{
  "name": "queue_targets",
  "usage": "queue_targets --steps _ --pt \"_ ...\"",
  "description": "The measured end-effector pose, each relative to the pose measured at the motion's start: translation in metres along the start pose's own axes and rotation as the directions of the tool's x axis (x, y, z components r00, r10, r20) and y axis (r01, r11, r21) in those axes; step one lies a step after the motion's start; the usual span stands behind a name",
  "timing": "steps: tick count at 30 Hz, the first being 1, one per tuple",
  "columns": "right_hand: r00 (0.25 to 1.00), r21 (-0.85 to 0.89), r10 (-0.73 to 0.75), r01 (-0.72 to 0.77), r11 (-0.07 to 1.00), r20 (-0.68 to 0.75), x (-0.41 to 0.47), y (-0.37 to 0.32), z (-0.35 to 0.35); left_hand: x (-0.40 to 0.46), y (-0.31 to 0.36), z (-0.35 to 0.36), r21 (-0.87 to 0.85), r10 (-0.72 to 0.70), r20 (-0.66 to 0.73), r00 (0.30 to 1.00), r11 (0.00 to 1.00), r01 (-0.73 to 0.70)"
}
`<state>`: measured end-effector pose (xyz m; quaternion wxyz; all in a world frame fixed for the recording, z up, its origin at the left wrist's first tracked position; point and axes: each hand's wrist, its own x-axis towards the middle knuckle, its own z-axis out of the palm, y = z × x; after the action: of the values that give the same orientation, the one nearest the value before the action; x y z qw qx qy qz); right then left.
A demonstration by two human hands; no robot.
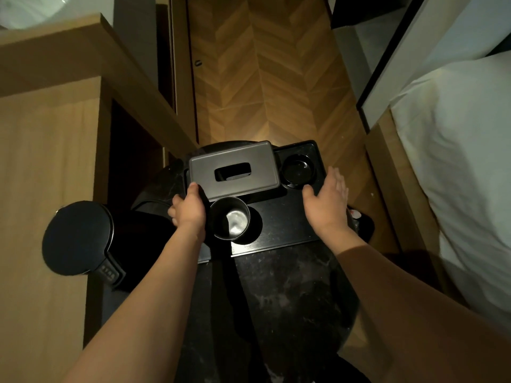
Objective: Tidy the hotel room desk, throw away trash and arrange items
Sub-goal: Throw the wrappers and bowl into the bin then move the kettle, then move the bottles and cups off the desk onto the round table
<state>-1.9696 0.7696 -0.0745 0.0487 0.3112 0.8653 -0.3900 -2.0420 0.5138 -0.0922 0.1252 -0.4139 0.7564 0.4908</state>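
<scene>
A black tray (282, 225) lies on a round dark marble table (290, 294). On the tray stand a grey tissue box (235, 167), a dark cup with a shiny inside (231, 218) and a black round dish (298, 168) at the far right corner. My left hand (189, 208) grips the tray's left edge, its thumb against the tissue box's near left corner. My right hand (327, 200) rests flat with straight fingers on the tray's right edge, next to the dish.
A black kettle (80, 239) stands left of the tray, against a wooden cabinet (47, 161). A white bed (464, 161) fills the right side. Herringbone wood floor (265, 73) runs ahead. Small whitish items (355, 214) peek from behind my right wrist.
</scene>
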Motion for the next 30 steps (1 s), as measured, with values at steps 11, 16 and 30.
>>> queue_targets --steps 11,16,30 --pt "0.806 -0.066 -0.567 0.583 0.81 0.172 -0.069 -0.039 -0.039 -0.128 -0.027 -0.038 0.343 0.637 -0.052 0.769 0.735 -0.586" --pt "0.642 -0.015 -0.718 0.748 0.663 0.266 -0.101 -0.058 -0.046 -0.178 -0.048 -0.071 0.478 0.751 -0.139 0.646 0.622 -0.621" --pt "0.07 0.264 -0.829 0.93 0.255 0.554 -0.277 -0.102 0.023 -0.284 -0.189 -0.235 0.442 0.431 -0.639 0.637 0.883 -0.155"
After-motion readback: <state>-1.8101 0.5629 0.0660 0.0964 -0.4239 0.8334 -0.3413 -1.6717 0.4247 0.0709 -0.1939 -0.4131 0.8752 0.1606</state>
